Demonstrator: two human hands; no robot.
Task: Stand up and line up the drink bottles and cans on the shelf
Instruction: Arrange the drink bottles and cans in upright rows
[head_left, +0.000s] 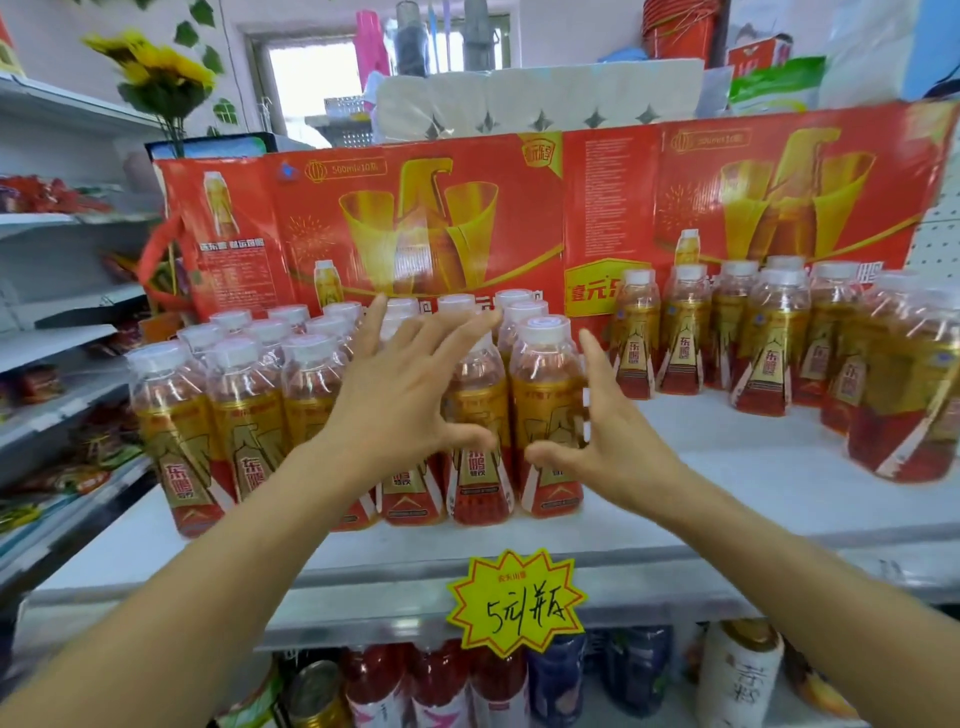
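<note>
head view: only camera supplied; everything below is read from it.
left block: a packed group of upright drink bottles (291, 410) is seen on the white shelf (727, 499), from 9 o'clock to centre of the frame, caps up, long axes vertical.
front-right bottle: the end bottle of the block's front row (545, 415) is framed between both hands; upright, touching its neighbour at 9 o'clock.
left hand: left hand (400, 395) is spread in front of the block's middle bottles, fingers fanned toward 1 o'clock, thumb pointing to 3 o'clock across a bottle waist; nothing is gripped. Contact with the bottles cannot be told.
right hand: right hand (608, 441) is open, fingers pointing to 12 o'clock just beside the end bottle's right flank, thumb reaching to 9 o'clock across its lower label; nothing is clasped.
nearer hand: the right hand is judged nearer the end bottle.
right group: a looser set of upright bottles (779, 338) is spread from 2 to 3 o'clock, well apart from the block, staggered in depth.
key relation: the gap on the bare shelf lies at 3 o'clock of the right hand; that group is judged the unaligned remainder.
backdrop: red cartons (415, 208) are stood behind both groups.
price tag: a yellow starburst tag (514, 603) is fixed on the shelf edge at 6 o'clock.
</note>
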